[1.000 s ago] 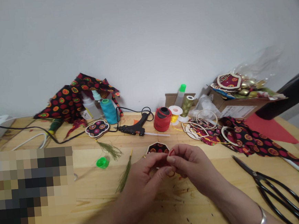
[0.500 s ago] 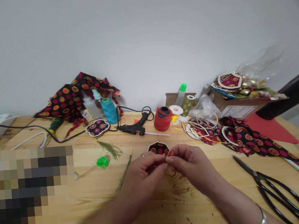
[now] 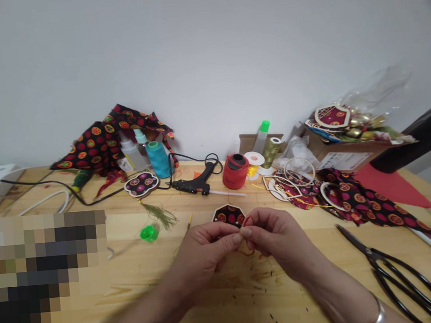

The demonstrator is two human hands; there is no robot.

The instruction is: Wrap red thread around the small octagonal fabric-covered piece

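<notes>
Near the middle of the table my left hand [image 3: 207, 249] and my right hand [image 3: 275, 236] meet, fingertips pinched together on a thin red cord [image 3: 249, 252]. A small loop of the cord stands up by my right fingers, and more of it hangs below. Just behind the hands lies an octagonal ornament [image 3: 228, 214] with dark patterned fabric and a pale rim, partly covered by them. A green tassel with a yellow top [image 3: 189, 219] lies beside my left hand, mostly hidden by it.
Black-handled scissors [image 3: 370, 254] lie at the right. Behind stand a black glue gun [image 3: 197, 183], a red cord spool [image 3: 236, 172] and a teal thread cone [image 3: 159, 160]. A green cap [image 3: 148, 233] and a flower-shaped ornament [image 3: 141, 184] are on the left. Patterned fabric [image 3: 383, 208] spreads right.
My left hand has rolled slightly and its fingers have shifted at the cord, now covering more of the tassel. My right hand has hardly moved.
</notes>
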